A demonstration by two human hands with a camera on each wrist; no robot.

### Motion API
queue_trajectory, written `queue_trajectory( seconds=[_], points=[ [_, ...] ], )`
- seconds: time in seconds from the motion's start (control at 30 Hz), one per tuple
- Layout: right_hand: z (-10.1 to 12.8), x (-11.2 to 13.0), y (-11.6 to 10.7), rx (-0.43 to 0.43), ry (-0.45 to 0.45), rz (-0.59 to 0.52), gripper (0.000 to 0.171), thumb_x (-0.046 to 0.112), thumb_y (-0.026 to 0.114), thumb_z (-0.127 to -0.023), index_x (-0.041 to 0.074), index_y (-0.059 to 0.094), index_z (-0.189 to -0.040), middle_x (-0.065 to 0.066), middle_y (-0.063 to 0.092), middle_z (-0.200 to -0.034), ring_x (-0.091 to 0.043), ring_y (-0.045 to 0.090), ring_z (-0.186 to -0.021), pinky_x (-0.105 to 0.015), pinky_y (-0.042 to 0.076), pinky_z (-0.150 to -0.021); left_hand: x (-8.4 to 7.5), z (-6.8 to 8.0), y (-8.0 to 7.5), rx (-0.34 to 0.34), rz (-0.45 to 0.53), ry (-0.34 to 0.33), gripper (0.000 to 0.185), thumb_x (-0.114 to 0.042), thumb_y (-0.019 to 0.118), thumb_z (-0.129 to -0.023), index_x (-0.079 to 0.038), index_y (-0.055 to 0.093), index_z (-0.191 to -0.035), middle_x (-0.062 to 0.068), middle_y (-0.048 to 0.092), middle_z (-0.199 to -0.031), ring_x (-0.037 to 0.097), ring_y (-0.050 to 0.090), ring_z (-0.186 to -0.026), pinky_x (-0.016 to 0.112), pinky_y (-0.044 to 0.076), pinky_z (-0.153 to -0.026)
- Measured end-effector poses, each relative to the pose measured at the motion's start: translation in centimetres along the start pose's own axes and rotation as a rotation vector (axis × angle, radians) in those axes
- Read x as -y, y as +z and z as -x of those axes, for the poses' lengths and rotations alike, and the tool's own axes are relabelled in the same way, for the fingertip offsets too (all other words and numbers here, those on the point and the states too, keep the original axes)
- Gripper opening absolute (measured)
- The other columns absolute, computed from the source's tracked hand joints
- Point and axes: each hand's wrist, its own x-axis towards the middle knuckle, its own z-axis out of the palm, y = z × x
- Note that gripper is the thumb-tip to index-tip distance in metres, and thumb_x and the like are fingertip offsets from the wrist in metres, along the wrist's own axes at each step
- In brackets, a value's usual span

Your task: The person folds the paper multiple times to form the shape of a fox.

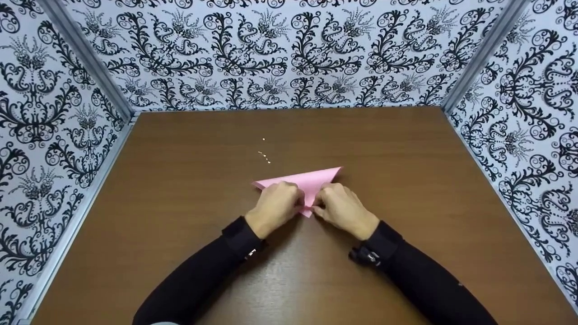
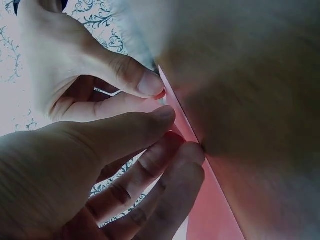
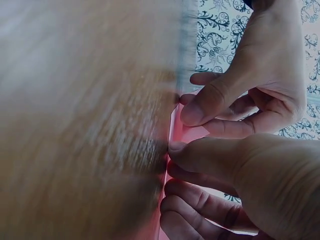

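A folded sheet of pink paper (image 1: 311, 180) lies on the brown table, its long edge away from me and a small tip pointing toward me. Near that tip my left hand (image 1: 279, 203) pinches the paper between thumb and curled fingers. Close beside it, my right hand (image 1: 345, 208) pinches the other side of the same narrow part. In the left wrist view both thumbs sit on the pink paper (image 2: 212, 210) near its edge. The right wrist view shows the fingers along the pink paper (image 3: 192, 132), low over the tabletop. My hands cover part of the folds.
The wooden table (image 1: 203, 149) has patterned black-and-white walls (image 1: 289, 54) at its back and sides, with grey metal posts (image 1: 90, 58) in the corners. Small bright specks (image 1: 264, 156) show on the tabletop beyond the paper.
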Motion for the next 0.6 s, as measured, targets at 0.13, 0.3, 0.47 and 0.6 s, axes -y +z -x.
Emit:
queue_trajectory(
  seconds=[0.13, 0.3, 0.47, 0.6],
  points=[
    [-0.08, 0.05, -0.09, 0.011, 0.007, 0.005, 0.017, 0.006, 0.094, -0.090, 0.015, 0.085, -0.078, -0.003, 0.075, -0.083, -0.016, 0.068, -0.075, -0.042, 0.065, -0.065, -0.15, 0.04, 0.31, -0.016, -0.058, 0.000, 0.014, -0.022, 0.101, -0.090, -0.017, 0.089, -0.085, 0.003, 0.087, -0.090, 0.033, 0.087, -0.087, 0.054, 0.073, -0.076],
    [-0.18, -0.06, -0.38, 0.027, -0.016, -0.003, 0.020, 0.007, 0.097, -0.090, 0.015, 0.084, -0.077, -0.002, 0.077, -0.081, -0.011, 0.064, -0.072, -0.036, 0.060, -0.061, -0.32, 0.04, 0.58, -0.034, -0.081, 0.013, 0.014, -0.017, 0.101, -0.090, -0.017, 0.088, -0.083, 0.003, 0.086, -0.086, 0.033, 0.086, -0.084, 0.054, 0.073, -0.074],
    [-0.30, -0.16, -0.64, 0.035, -0.048, -0.024, 0.018, 0.007, 0.099, -0.090, 0.014, 0.087, -0.079, -0.001, 0.080, -0.081, -0.010, 0.064, -0.072, -0.034, 0.059, -0.064, -0.42, 0.06, 0.65, -0.047, -0.089, 0.024, 0.017, -0.017, 0.101, -0.090, -0.017, 0.087, -0.081, 0.003, 0.084, -0.082, 0.032, 0.085, -0.081, 0.053, 0.072, -0.074],
    [-0.32, -0.14, -0.70, 0.048, -0.057, -0.019, 0.015, 0.008, 0.100, -0.091, 0.013, 0.089, -0.082, -0.001, 0.082, -0.082, -0.011, 0.067, -0.073, -0.035, 0.061, -0.065, -0.52, 0.16, 0.64, -0.046, -0.086, 0.027, 0.017, -0.020, 0.102, -0.090, -0.017, 0.087, -0.081, 0.003, 0.085, -0.082, 0.033, 0.085, -0.081, 0.054, 0.072, -0.074]
  ],
)
